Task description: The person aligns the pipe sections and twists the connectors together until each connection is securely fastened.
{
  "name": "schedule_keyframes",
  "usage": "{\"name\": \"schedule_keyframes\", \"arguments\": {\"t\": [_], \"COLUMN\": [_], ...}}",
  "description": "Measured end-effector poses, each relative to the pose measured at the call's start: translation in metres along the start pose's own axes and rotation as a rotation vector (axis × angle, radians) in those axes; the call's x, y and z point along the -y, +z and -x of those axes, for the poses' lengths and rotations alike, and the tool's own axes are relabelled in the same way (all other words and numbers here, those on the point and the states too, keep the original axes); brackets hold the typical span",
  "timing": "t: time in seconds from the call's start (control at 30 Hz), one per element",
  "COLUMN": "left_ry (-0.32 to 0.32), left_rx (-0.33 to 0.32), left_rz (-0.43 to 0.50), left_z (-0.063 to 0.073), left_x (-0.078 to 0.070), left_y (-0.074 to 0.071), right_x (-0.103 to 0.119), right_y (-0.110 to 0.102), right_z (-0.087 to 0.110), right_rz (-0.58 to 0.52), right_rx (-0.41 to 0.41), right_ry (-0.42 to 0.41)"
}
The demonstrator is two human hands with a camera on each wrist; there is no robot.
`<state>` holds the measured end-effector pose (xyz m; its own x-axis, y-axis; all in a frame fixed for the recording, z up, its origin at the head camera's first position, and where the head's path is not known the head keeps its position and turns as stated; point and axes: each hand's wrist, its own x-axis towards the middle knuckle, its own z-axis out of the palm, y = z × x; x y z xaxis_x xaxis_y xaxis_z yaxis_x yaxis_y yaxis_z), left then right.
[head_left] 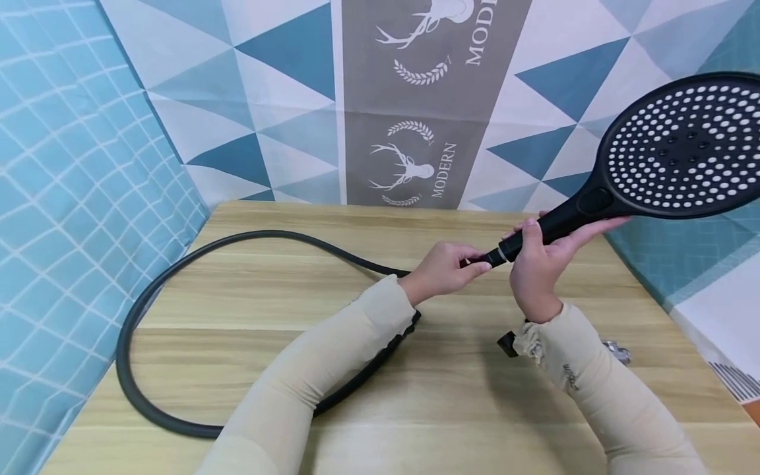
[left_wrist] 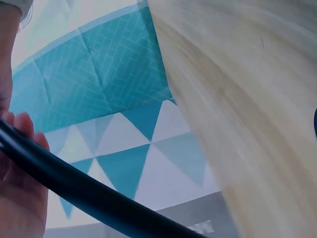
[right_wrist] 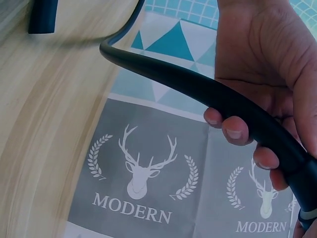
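In the head view a large black handheld shower head [head_left: 647, 188] with a white-dotted spray face is raised at the right, tilted up. My right hand [head_left: 537, 270] holds its handle, thumb across the front and fingers stretched beneath. At the handle's lower end, my left hand [head_left: 442, 267] pinches the end of a black shower hose [head_left: 267, 235] between thumb and fingers. The hose end meets the handle at a light ring. In the right wrist view, fingers curl round the hose [right_wrist: 163, 72]. The left wrist view shows the hose [left_wrist: 94, 193] crossing a hand.
The hose loops over the wooden table [head_left: 249, 382] on the left. A black fitting [head_left: 508, 344] and a chrome piece [head_left: 617, 351] lie partly under the right sleeve. A patterned wall covering [head_left: 285, 119] stands behind, and a blue tiled one [head_left: 71, 198] at the left.
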<state>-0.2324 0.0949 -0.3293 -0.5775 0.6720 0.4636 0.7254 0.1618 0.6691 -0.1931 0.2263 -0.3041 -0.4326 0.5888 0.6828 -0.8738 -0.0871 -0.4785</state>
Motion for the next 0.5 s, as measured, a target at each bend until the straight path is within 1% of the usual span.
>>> {"name": "schedule_keyframes", "arguments": {"t": [0.07, 0.13, 0.2, 0.23, 0.27, 0.33, 0.4, 0.5], "left_ry": [-0.088, -0.164, -0.207, -0.214, -0.214, -0.225, -0.239, -0.251], "left_rx": [0.05, 0.113, 0.191, 0.226, 0.257, 0.295, 0.301, 0.288], "left_rz": [0.164, 0.318, 0.435, 0.465, 0.475, 0.494, 0.519, 0.531], "left_z": [-0.001, -0.002, -0.004, -0.005, -0.006, -0.007, -0.008, -0.009], "left_x": [0.003, 0.007, 0.01, 0.011, 0.011, 0.012, 0.012, 0.012], "left_y": [-0.002, -0.003, -0.003, -0.003, -0.003, -0.004, -0.004, -0.004], "right_x": [0.0, 0.001, 0.002, 0.003, 0.003, 0.004, 0.004, 0.003], "right_y": [0.0, -0.001, -0.003, -0.003, -0.003, -0.003, -0.002, -0.002], "right_z": [0.002, 0.004, 0.006, 0.007, 0.008, 0.009, 0.01, 0.009], "right_rz": [-0.002, -0.007, -0.007, -0.001, -0.003, 0.011, 0.012, -0.01], "right_rx": [0.016, 0.032, 0.051, 0.063, 0.072, 0.093, 0.104, 0.109], "right_ry": [0.008, 0.01, 0.0, -0.007, -0.012, -0.024, -0.033, -0.037]}}
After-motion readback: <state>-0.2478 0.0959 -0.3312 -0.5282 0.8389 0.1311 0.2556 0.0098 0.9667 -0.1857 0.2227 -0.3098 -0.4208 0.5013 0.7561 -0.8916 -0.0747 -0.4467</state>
